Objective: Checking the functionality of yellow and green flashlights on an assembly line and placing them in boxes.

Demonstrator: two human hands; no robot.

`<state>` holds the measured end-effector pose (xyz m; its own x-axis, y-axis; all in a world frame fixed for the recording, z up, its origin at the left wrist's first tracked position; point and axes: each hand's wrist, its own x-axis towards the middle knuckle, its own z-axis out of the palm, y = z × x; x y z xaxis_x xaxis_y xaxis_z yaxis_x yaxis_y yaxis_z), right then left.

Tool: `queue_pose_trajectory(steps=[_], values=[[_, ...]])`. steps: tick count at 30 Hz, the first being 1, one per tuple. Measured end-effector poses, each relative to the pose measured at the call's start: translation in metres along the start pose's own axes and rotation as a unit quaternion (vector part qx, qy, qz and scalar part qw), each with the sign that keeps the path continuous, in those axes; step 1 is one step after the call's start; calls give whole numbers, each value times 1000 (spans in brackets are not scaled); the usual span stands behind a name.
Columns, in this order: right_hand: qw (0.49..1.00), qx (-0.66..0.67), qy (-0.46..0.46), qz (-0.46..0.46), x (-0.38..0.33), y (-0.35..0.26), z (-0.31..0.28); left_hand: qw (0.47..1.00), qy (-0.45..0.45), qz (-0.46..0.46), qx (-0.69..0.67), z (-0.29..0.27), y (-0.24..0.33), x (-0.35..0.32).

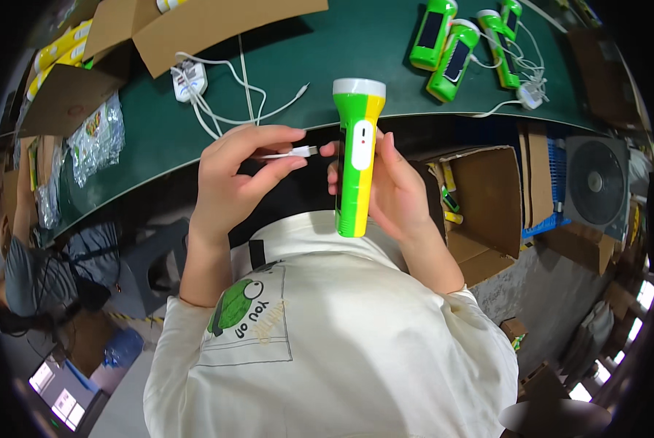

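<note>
Between thumb and fingers, my left hand pinches the white plug of a charging cable, its metal tip pointing right. My right hand is wrapped round the back of a green and yellow flashlight, which stands upright with its white head at the top. A white oval panel on its body, with a small dark slot and a red dot, faces up toward me. The plug tip is a short gap to the left of the flashlight, not touching it. Some right fingers are hidden behind the flashlight.
On the green table, a white charger block with several cables lies left. Several green flashlights and another charger block are at the far right. Cardboard boxes stand right and far left; a person's arm shows at left.
</note>
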<state>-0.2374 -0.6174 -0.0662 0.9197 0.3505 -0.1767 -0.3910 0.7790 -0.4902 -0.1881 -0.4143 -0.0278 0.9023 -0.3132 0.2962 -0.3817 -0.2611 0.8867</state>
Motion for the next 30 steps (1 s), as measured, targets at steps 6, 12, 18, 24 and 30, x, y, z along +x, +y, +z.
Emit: queue_pose_trajectory(steps=[6, 12, 18, 24, 30], values=[[998, -50, 19, 12, 13, 2, -3, 998, -37, 41, -5, 5, -7, 8], [999, 4, -36, -4, 31, 6, -10, 999, -17, -50, 0, 6, -5, 16], [996, -89, 10, -5, 41, 5, 2, 997, 24, -75, -16, 12, -13, 19], [993, -118, 18, 11, 42, 7, -4, 998, 30, -53, 19, 7, -19, 19], [961, -256, 100, -1, 43, 13, 10, 996, 2, -72, 53, 1, -25, 13]])
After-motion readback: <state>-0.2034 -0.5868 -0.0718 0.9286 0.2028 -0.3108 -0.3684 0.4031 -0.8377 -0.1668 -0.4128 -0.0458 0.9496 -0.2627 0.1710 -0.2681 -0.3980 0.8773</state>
